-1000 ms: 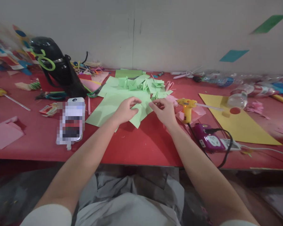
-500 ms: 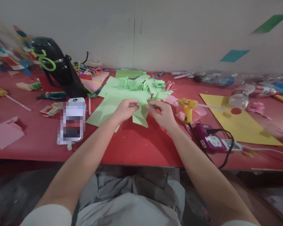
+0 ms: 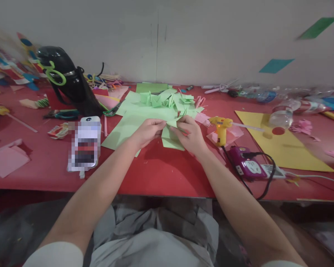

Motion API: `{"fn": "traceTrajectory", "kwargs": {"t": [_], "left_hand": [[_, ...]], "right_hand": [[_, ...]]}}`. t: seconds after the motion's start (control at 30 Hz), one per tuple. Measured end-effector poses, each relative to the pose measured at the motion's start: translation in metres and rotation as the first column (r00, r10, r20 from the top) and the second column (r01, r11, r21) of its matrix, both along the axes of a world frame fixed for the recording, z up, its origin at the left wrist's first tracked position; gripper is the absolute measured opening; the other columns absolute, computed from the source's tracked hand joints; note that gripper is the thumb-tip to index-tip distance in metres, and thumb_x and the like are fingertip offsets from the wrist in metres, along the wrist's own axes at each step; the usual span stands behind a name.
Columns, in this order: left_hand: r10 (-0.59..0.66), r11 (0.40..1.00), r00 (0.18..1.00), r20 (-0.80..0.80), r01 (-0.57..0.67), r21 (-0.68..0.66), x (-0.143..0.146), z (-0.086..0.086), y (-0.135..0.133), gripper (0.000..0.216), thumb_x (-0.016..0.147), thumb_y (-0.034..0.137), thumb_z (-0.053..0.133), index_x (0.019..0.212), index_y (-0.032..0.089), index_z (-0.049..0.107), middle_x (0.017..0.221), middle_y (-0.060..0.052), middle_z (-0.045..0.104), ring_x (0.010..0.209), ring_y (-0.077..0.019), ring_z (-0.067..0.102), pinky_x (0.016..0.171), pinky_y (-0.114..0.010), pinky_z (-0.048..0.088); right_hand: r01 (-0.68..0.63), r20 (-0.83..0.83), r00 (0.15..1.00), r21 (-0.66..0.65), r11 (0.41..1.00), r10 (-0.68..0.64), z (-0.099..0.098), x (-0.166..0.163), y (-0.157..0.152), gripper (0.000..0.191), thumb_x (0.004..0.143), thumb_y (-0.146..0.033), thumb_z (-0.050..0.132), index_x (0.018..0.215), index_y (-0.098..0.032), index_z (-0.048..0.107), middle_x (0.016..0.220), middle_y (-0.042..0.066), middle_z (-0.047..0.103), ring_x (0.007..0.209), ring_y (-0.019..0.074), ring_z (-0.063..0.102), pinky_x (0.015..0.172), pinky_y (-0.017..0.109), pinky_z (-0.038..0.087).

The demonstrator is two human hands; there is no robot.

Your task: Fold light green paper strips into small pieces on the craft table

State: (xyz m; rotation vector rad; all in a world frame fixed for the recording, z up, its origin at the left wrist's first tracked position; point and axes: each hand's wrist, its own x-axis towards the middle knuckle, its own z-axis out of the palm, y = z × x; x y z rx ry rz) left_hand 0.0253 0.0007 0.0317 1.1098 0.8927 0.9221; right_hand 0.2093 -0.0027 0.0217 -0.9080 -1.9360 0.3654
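Between my hands is a piece of light green paper (image 3: 172, 141), creased, its lower part hanging over the red table. My left hand (image 3: 150, 131) pinches its upper left edge with thumb and fingertips. On the other side, my right hand (image 3: 190, 135) grips the upper right part, where the paper bends over. Larger light green sheets (image 3: 128, 124) lie flat beneath and behind my hands. Just beyond them sits a cluster of folded green paper pieces (image 3: 157, 99). A yellow hot glue gun (image 3: 222, 129) stands right of my right hand.
A phone (image 3: 85, 144) and a tilted black bottle (image 3: 69, 79) are on the left. At the right are a purple power socket (image 3: 246, 163) with cables, a yellow sheet (image 3: 292, 148) and a clear plastic bottle (image 3: 281, 118). Pliers (image 3: 61, 114) lie near the black bottle.
The green paper in my hands has turned, and its lower end has swung to the right. Its top now folds over between my fingers, and my right hand has closed further around it.
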Motion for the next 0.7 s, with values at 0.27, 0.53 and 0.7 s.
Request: {"fn": "traceTrajectory", "kwargs": {"t": [0.27, 0.53, 0.7], "left_hand": [[0.025, 0.999, 0.999, 0.046, -0.026, 0.027, -0.001, -0.0064, 0.0027, 0.027, 0.08, 0.042, 0.072, 0.081, 0.015, 0.067, 0.074, -0.003, 0.066, 0.072, -0.0141, 0.066, 0.079, -0.032, 0.055], [0.204, 0.964, 0.979, -0.024, -0.197, 0.177, -0.0008, -0.0041, 0.0035, 0.035, 0.076, 0.051, 0.072, 0.078, 0.016, 0.068, 0.075, -0.003, 0.066, 0.073, -0.0162, 0.064, 0.074, -0.032, 0.055], [0.248, 0.94, 0.968, -0.043, -0.229, 0.253, -0.0071, -0.0016, 0.0058, 0.037, 0.078, 0.053, 0.069, 0.079, 0.017, 0.068, 0.078, -0.004, 0.068, 0.08, -0.019, 0.066, 0.076, -0.034, 0.055]], "right_hand": [[0.025, 0.044, 0.999, 0.047, 0.999, -0.027, -0.0018, 0.0011, 0.0016, 0.032, 0.091, -0.038, 0.059, 0.064, -0.021, 0.056, 0.09, 0.006, 0.056, 0.086, 0.0205, 0.054, 0.085, 0.041, 0.043], [0.049, 0.023, 0.999, 0.036, 0.998, -0.05, 0.0041, 0.0023, -0.0028, 0.024, 0.084, -0.046, 0.067, 0.074, -0.024, 0.066, 0.115, 0.008, 0.059, 0.11, 0.0262, 0.055, 0.098, 0.047, 0.043], [0.129, -0.265, 0.946, -0.216, 0.968, -0.185, 0.004, 0.0051, 0.0028, 0.027, 0.083, -0.048, 0.067, 0.093, -0.023, 0.066, 0.108, 0.008, 0.064, 0.101, 0.0215, 0.061, 0.084, 0.039, 0.052]]}}
